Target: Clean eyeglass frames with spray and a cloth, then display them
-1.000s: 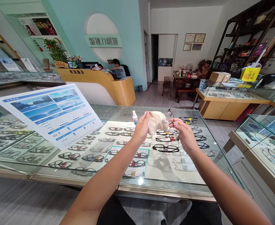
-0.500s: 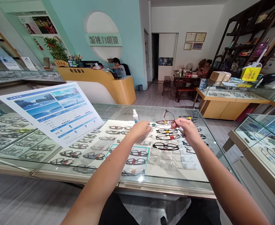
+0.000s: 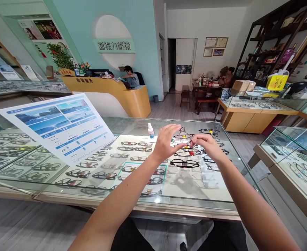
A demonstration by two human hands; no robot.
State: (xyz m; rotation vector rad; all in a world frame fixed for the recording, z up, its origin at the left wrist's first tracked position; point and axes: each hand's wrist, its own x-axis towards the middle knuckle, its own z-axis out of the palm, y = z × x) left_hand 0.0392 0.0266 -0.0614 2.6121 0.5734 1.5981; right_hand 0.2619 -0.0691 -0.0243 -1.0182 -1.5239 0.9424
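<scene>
My right hand (image 3: 206, 143) pinches a pair of eyeglasses (image 3: 184, 131) and holds them up above the glass counter (image 3: 195, 122). Beside them, my left hand (image 3: 167, 141) is open, its thumb and fingers spread toward the lens; whether it touches the frame I cannot tell. A black pair of glasses (image 3: 184, 163) lies below my hands, and several more pairs, some with red or yellow tags, are around it. Behind my left hand stands a small white spray bottle (image 3: 151, 131).
A printed sheet (image 3: 56, 129) with blue pictures stands tilted on the counter at left. Farther back are a yellow reception desk (image 3: 137, 101) with a seated person (image 3: 132, 77), and another person (image 3: 228, 76) at a dark table. Another glass showcase (image 3: 294, 153) stands at right.
My left hand has risen from the counter and moved right, its fingers now spread beside the eyeglasses. The eyeglasses in my right hand have dropped slightly and turned.
</scene>
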